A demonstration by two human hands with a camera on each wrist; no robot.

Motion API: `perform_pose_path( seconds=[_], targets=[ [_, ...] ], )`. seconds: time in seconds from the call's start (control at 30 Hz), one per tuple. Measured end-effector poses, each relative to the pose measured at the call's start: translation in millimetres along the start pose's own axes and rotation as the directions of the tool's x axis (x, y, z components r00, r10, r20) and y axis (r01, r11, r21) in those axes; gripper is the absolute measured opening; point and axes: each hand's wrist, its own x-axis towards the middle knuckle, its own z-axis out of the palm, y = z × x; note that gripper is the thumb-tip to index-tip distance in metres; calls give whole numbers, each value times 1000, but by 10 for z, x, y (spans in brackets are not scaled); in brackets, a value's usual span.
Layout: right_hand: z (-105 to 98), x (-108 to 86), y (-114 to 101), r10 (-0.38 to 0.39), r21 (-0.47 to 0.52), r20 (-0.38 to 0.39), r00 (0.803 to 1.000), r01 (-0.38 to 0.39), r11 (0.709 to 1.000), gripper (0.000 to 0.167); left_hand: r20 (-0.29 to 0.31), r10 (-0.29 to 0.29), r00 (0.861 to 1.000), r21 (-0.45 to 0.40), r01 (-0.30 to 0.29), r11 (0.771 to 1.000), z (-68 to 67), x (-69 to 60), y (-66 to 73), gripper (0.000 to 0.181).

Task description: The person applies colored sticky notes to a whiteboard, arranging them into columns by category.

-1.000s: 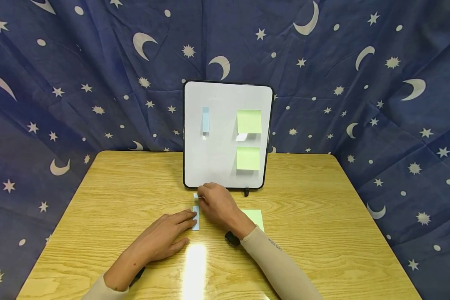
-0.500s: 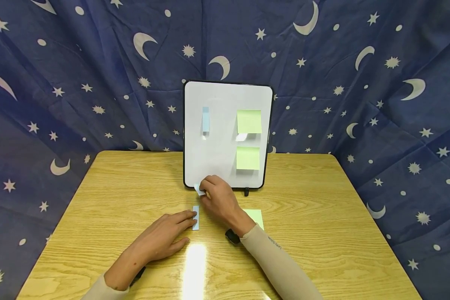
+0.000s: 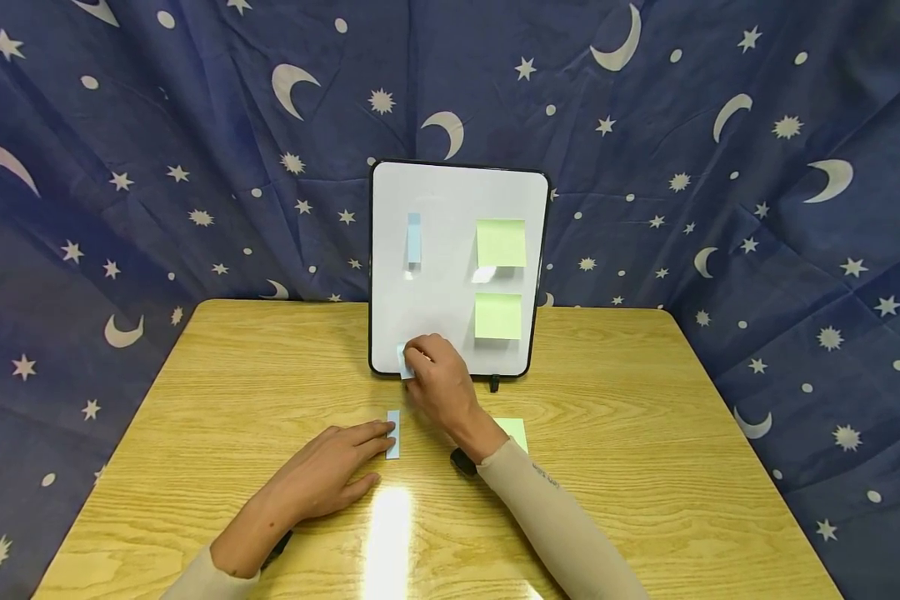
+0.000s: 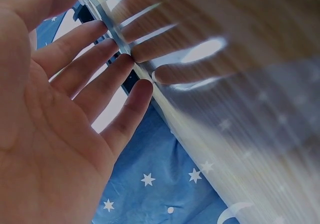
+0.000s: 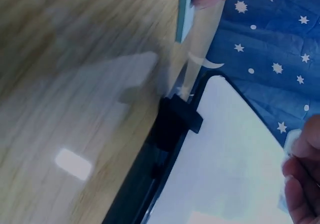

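My right hand (image 3: pixel 444 390) pinches a narrow light-blue sticky note (image 3: pixel 405 363) in front of the whiteboard's lower left part; whether the note touches the board cannot be told. The whiteboard (image 3: pixel 446 287) stands upright at the back of the table. Nearer to me, a slim pad of blue sticky notes (image 3: pixel 393 417) lies on the table. Fingertips of my left hand (image 3: pixel 322 473) rest on this pad, the fingers spread and nearly straight. The right wrist view shows the pad (image 5: pixel 185 16) edge-on with a left fingertip against it.
A blue strip note (image 3: pixel 414 238) hangs on the board's upper left. Two green square notes, an upper one (image 3: pixel 501 243) and a lower one (image 3: pixel 497 317), are on its right side. A green pad (image 3: pixel 516 432) lies partly behind my right forearm. A black clip (image 3: pixel 494 383) supports the board's bottom edge.
My right hand has risen from the table near the blue pad to the board's lower left, carrying the blue sticky note. My left hand stays on the pad. The head view has shifted slightly.
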Motion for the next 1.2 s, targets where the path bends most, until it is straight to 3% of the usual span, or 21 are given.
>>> perform_pose_path(
  seconds=[0.2,0.67,1.2],
  targets=[
    [32,31,60,-18,-22,-97,995,16,1000,22,13,-8,1000,-7,8,1000,-9,6,14,50],
    [175,100,223,-82,-62,-189,978,72,995,18,17,-19,1000,-7,19,1000,-1,8,18,49],
    [225,266,272,-103,-145,-185,977,76,986,17,14,-19,1000,-7,19,1000,0,8,8,49]
  ],
)
